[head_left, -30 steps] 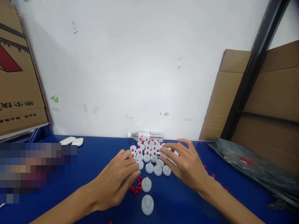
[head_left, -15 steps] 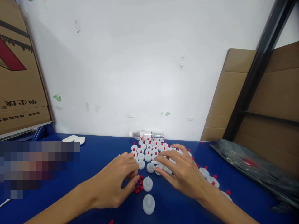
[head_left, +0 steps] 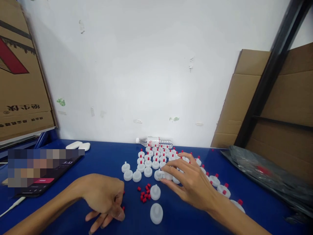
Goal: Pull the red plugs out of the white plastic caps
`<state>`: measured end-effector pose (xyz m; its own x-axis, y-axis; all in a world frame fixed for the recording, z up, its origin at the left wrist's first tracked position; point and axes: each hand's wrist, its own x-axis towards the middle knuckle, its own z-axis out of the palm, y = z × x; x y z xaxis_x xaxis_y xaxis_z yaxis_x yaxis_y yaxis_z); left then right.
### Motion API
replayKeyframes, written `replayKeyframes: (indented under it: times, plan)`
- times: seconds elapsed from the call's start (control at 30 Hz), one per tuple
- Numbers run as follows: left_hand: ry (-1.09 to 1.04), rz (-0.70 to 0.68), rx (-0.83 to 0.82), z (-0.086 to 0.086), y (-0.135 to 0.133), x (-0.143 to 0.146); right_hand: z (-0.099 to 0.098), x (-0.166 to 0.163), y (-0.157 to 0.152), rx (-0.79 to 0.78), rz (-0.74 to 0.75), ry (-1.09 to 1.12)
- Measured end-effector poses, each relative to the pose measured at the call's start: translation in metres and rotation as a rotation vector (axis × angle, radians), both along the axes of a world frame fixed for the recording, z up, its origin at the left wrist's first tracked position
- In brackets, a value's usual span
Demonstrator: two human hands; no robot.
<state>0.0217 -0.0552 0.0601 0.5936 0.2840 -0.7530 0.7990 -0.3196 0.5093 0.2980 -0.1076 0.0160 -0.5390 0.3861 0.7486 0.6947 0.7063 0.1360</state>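
Over at the lower left, a phone (head_left: pixel 47 178) lies partly blurred out on the blue table (head_left: pixel 102 160). Next comes the left hand (head_left: pixel 105 199), curled and turned downward, bits of red showing at its edge; whether it pinches anything, I can't tell. Bare white lids (head_left: pixel 137 176) sit just beyond, then loose red caps (head_left: pixel 144 200) at lower centre, two more bare lids beside them. Behind, red-tipped lids (head_left: pixel 156 164) crowd towards a water bottle (head_left: pixel 165 142). And here's the right hand (head_left: pixel 190 176), thumb and fingers parted around white lids, its hold unclear! More red-tipped lids line the lower right. The step looks like capping; the next move calls for a fine pinch, keeping neighbours upright.
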Motion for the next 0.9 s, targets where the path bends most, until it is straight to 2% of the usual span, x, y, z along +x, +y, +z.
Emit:
replayKeyframes:
  times: [0.1, 0.23, 0.33, 0.4, 0.57, 0.83, 0.9]
  plan:
    - [0.051, 0.093, 0.111, 0.002, 0.006, -0.012, 0.0, -0.001, 0.0, -0.006, 0.004, 0.009]
    - [0.07, 0.247, 0.435, 0.003, 0.013, -0.024, -0.002, 0.0, 0.0, -0.015, 0.001, 0.01]
    - [0.0, 0.278, 0.422, -0.004, 0.018, -0.025, -0.003, 0.0, 0.0, -0.014, -0.005, 0.013]
    - [-0.066, 0.257, 0.381, -0.011, 0.02, -0.022, -0.004, 0.0, 0.0, -0.015, -0.006, 0.015]
    - [-0.167, 0.212, 0.401, -0.023, 0.015, -0.01, -0.004, -0.001, 0.0, -0.043, -0.006, 0.024]
    - [-0.281, 0.194, 0.47, -0.021, 0.0, 0.008, -0.002, -0.003, 0.0, -0.061, 0.005, 0.026]
    - [-0.384, 0.17, 0.606, -0.02, 0.001, 0.011, -0.003, -0.002, 0.0, -0.073, 0.001, 0.029]
